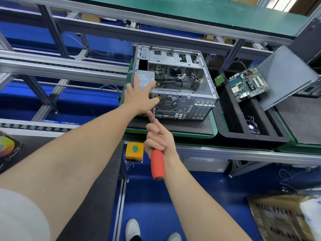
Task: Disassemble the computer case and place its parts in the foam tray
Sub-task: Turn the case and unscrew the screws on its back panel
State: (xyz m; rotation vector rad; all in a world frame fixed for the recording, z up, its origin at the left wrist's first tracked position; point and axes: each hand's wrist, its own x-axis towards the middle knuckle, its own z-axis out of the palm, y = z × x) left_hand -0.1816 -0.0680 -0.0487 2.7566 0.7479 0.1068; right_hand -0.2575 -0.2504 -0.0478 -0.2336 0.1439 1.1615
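A blue floor point(152, 202) lies beneath aluminium framing point(73, 25) and a roller conveyor point(26, 126), a green-topped shelf point(191, 7) overhead — bright light at its far right end — with a yellow button box point(134, 150) beside the black worktop point(100, 188) and a cardboard carton point(281, 218) lower right.

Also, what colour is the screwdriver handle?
Red screwdriver handle, clearest in the head view.

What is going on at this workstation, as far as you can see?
A person is taking apart an open computer case. The left hand rests flat on the power supply inside it, while the right hand grips a red-handled screwdriver with its tip at the case's rear panel. A motherboard and a fan already lie in the foam tray to the right.
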